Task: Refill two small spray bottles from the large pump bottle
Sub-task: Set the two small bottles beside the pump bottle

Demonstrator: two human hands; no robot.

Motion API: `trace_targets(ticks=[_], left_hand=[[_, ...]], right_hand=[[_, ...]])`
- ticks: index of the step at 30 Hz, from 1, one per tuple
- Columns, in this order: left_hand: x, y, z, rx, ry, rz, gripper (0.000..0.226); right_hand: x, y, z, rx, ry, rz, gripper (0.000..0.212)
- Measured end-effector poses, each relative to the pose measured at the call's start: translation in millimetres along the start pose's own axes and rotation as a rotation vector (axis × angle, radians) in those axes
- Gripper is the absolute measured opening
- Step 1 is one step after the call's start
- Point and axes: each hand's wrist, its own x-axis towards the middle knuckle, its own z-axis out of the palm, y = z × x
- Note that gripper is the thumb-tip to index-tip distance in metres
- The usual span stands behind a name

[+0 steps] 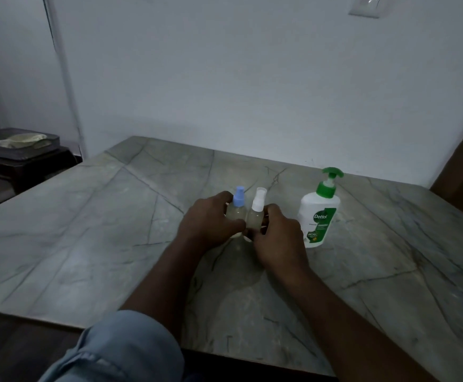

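The two small spray bottles, the blue-capped bottle [237, 209] and the white-capped bottle [255, 217], stand upright side by side near the middle of the table [114, 230]. They are touching or nearly so, caps on and long axes vertical. The left hand [208, 220] curls its fingers round the blue-capped bottle, and the right hand [280, 239] grips the white-capped one. The large pump bottle [318, 216] stands upright just to their right, apart from both, so the right hand is nearer and probably better placed to reach the pump.
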Motion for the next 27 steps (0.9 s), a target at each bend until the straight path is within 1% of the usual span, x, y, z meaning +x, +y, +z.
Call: trace_targets(ticks=[6, 10, 16, 18, 22, 23, 24, 27], left_hand=[[2, -3, 1, -0.017, -0.004, 0.001, 0.044], [3, -3, 3, -0.027, 0.013, 0.011, 0.043], [4, -4, 7, -0.044, 0.016, 0.021, 0.043], [5, -6, 8, -0.042, 0.007, 0.017, 0.043], [7, -9, 10, -0.088, -0.034, 0.007, 0.050], [8, -9, 11, -0.114, -0.045, 0.006, 0.055], [8, -9, 11, -0.140, -0.054, 0.005, 0.062], [10, -10, 11, -0.187, -0.089, -0.001, 0.084]], right_hand=[[5, 1, 8, 0.000, 0.043, -0.006, 0.043], [6, 4, 11, -0.001, 0.058, -0.009, 0.043], [5, 8, 13, -0.002, 0.080, -0.042, 0.047], [5, 9, 12, 0.011, 0.079, -0.057, 0.051], [0, 12, 7, 0.033, 0.044, -0.058, 0.074], [-2, 13, 3, 0.043, 0.066, -0.051, 0.073], [-3, 14, -1, 0.062, 0.108, -0.056, 0.067], [-9, 16, -21, 0.055, 0.333, -0.158, 0.031]])
